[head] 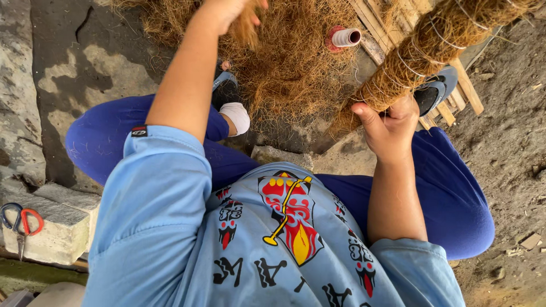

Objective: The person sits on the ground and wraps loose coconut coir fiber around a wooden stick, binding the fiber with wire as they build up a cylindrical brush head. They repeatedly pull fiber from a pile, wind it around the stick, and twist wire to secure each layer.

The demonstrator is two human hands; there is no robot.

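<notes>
Right hand [389, 128] clamps the thread-wound fibre roll [438, 42]; left hand [236, 14], seemingly pinching a tuft from the loose fibre heap [290, 62], should feed small tufts evenly

An outdoor craft yard for working coconut fibre. A heap of loose brown fibre [284, 62] fills the upper centre of the frame, lying on bare stone and earth. At upper right, a fibre roll bound with thin thread [438, 40] rests over rough wooden slats [460, 85]. A thread spool [344, 38] stands near the top centre. Scissors [20, 224] lie on a stone block [57, 227] at lower left.
</notes>
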